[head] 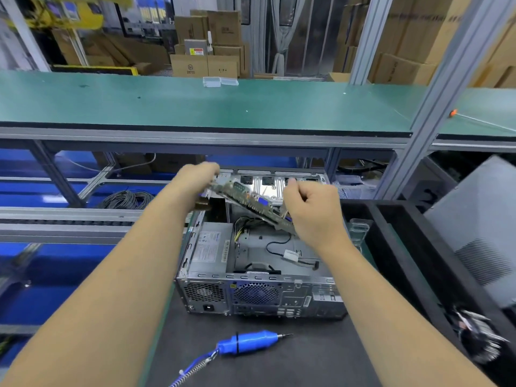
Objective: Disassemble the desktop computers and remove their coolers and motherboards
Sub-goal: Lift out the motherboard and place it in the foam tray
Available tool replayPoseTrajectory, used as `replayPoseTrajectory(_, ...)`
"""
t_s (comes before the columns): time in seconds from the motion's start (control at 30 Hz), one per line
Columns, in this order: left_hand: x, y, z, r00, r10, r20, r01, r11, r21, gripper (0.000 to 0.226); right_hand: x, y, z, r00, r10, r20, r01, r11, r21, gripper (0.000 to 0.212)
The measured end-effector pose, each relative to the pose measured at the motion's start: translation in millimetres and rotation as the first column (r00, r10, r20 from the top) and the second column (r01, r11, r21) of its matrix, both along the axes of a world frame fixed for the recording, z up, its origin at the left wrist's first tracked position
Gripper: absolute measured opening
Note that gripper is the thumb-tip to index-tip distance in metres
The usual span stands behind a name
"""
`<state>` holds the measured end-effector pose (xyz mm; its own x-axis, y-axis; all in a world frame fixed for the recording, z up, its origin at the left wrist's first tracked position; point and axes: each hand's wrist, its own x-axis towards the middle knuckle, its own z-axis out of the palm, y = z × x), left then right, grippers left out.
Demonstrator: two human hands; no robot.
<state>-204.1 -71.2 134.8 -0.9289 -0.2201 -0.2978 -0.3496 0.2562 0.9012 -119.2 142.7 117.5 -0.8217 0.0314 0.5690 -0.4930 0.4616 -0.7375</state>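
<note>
Green-topped workbench (195,104) beyond, dark mat below. Left hand (195,177) at 10 o'clock, right hand (312,208) at 2 o'clock, both gripping the tilted motherboard (248,202) above the open computer case (251,263). Board's far edge hidden by fingers; labels unreadable. Blue electric screwdriver (251,342) at 6 o'clock.

A dark work mat (307,358) covers the bench, and an open computer case (259,297) stands on it with its rear panel facing the person. Just in front of the case lies a blue electric screwdriver (248,342), its coiled cord (192,370) trailing off towards the near edge.
</note>
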Motion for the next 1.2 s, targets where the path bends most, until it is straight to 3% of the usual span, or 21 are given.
replayPoseTrajectory(0.07,1,-1,23,0.999,0.048,0.014,-0.05,0.982,0.181,0.057,2,-3,19,0.995,-0.003,-0.104,0.002,1.0,-0.002,0.057)
replayPoseTrajectory(0.13,5,-1,42,0.994,0.11,0.019,-0.11,0.933,0.344,0.039,6,-4,34,0.974,-0.009,-0.227,0.019,0.999,0.045,0.054)
replayPoseTrajectory(0.2,13,4,54,0.997,0.077,0.03,-0.083,0.917,0.39,0.021,10,-3,43,0.928,-0.026,-0.373,0.085,0.986,0.143,0.049)
replayPoseTrajectory(0.33,16,17,50,0.998,-0.036,0.058,0.01,0.917,0.398,0.025,11,14,48,0.802,-0.036,-0.596,0.284,0.901,0.329,0.039)
replayPoseTrajectory(0.5,17,64,16,1.0,-0.01,0.008,0.006,0.942,0.336,0.036,13,50,45,0.719,0.052,-0.693,0.452,0.722,0.524,0.036)
replayPoseTrajectory(0.67,15,124,-9,0.995,-0.048,-0.083,0.083,0.864,0.497,0.053,20,104,32,0.733,0.078,-0.676,0.442,0.7,0.561,0.034)
replayPoseTrajectory(0.8,12,165,-11,0.991,-0.022,-0.135,0.092,0.842,0.531,0.071,22,149,18,0.886,0.064,-0.458,0.265,0.742,0.616,0.035)
replayPoseTrajectory(0.87,10,184,-14,0.989,0.021,-0.144,0.065,0.822,0.566,0.073,15,177,18,0.953,0.011,-0.304,0.157,0.836,0.525,0.042)
replayPoseTrajectory(0.93,6,200,-18,0.986,0.051,-0.161,0.053,0.813,0.579,0.067,-3,215,21,0.933,-0.28,-0.225,0.341,0.889,0.306,0.037)
replayPoseTrajectory(1.0,2,216,-21,0.978,0.053,-0.202,0.075,0.815,0.574,0.051,-23,261,22,0.805,-0.589,0.068,0.565,0.797,0.216,0.032)
replayPoseTrajectory(1.03,2,224,-22,0.976,0.045,-0.212,0.086,0.819,0.568,0.044,-30,279,19,0.747,-0.587,0.312,0.551,0.809,0.203,0.048)
replayPoseTrajectory(1.1,2,243,-27,0.979,0.038,-0.199,0.084,0.817,0.57,0.045,-39,307,6,0.687,-0.308,0.658,0.414,0.91,-0.006,0.08)
replayPoseTrajectory(1.2,2,271,-36,0.985,0.031,-0.17,0.076,0.806,0.587,0.072,-39,337,-9,0.685,-0.085,0.723,0.345,0.913,-0.219,0.092)
